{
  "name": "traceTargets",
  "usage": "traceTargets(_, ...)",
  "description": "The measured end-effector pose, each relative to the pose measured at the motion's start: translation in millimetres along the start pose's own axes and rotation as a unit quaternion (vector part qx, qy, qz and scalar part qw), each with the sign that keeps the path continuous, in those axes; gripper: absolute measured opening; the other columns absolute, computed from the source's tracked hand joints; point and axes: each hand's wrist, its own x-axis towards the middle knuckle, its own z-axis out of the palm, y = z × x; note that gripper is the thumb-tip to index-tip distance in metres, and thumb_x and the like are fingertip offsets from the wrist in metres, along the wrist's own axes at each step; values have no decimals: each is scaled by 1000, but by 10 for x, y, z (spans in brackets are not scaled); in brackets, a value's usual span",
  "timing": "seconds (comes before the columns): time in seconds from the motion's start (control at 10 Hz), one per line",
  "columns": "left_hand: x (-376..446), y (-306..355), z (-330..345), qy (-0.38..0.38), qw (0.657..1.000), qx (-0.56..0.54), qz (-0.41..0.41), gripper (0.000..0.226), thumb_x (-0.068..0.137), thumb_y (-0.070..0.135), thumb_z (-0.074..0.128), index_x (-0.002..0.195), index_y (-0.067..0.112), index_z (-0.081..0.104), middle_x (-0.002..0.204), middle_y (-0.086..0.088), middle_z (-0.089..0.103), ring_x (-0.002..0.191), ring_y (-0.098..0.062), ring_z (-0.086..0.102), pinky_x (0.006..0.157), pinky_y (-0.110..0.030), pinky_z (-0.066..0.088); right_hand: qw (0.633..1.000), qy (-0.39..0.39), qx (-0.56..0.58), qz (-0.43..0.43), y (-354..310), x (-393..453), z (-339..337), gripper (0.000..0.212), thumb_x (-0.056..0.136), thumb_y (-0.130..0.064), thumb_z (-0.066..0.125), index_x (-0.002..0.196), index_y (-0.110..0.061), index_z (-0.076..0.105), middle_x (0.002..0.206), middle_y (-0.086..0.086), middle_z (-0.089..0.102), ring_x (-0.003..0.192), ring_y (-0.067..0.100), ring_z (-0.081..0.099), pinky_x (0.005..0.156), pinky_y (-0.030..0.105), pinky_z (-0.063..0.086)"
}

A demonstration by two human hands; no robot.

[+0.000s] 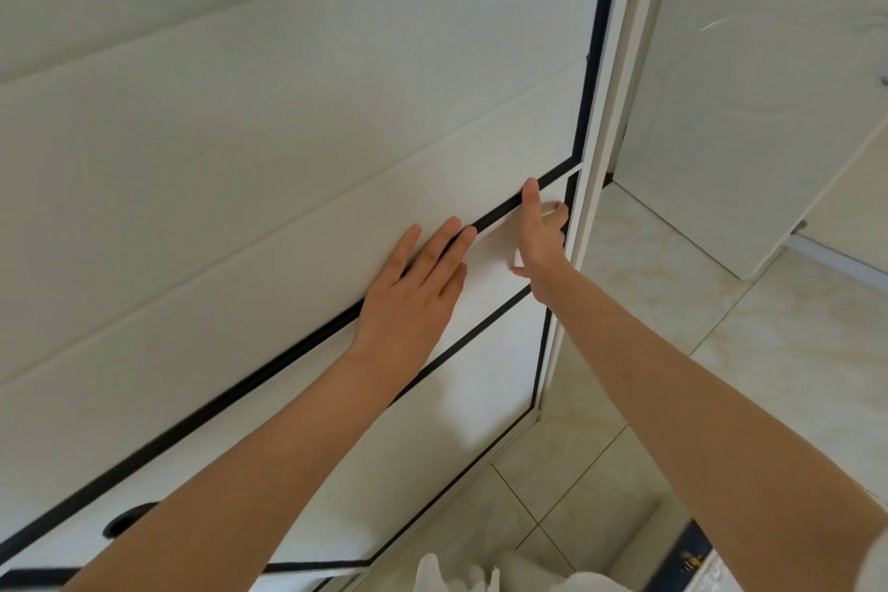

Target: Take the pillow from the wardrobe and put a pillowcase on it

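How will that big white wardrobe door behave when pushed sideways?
The wardrobe door is a tall, flat, framed panel, so probably stiff. Its smooth face offers little grip for the flat left hand. The right hand hooks fingers round its edge, likelier to pull it.

— Where does the view look from?
— From the person's head, tilted, facing forward and down along both bare arms.
— How near is it?
— Close: the white wardrobe door (288, 135) fills the left and middle, with the left hand (413, 293) and right hand (540, 240) against it.
— And the right side?
— Tiled floor (721, 351), seen from above. There is only this one view.
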Motion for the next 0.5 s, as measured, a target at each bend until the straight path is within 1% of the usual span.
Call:
traceTargets(0.1,-17,55,-35,0,999,-46,-5,46,87,22,57,132,14,52,162,-12,13,150,-30,4,116,-53,-16,1000,8,-14,-20,47,-37,-95,81,88,-71,34,151,-25,14,155,7,27,136,30,34,106,54,38)
traceTargets(0.2,-43,91,-91,33,993,-116,2,46,85,19,59,130,13,55,159,-12,25,149,-29,14,119,-52,-4,997,19,-41,-69,85,-163,-122,70,94,-59,34,150,-18,21,153,8,31,133,27,38,108,48,37)
traceTargets(0.3,-157,97,-144,88,966,-242,-29,37,84,9,60,121,9,61,150,-12,42,146,-29,25,118,-46,22,987,6,-96,-130,158,-404,-94,62,98,-47,38,149,-16,24,153,6,32,135,23,38,104,35,33)
traceTargets(0.4,-400,91,-155,148,922,-348,-84,29,86,3,59,115,5,65,134,-11,59,137,-27,43,108,-35,40,977,-16,-118,-178,240,-668,-42,54,98,-39,42,146,-18,30,146,3,42,129,19,43,97,29,34)
traceTargets(0.5,-640,34,-173,188,884,-399,-156,27,86,1,60,112,4,67,116,-7,67,122,-24,56,98,-28,47,971,-29,-128,-198,291,-876,19,49,98,-37,44,143,-21,34,139,-1,48,122,15,47,92,28,35)
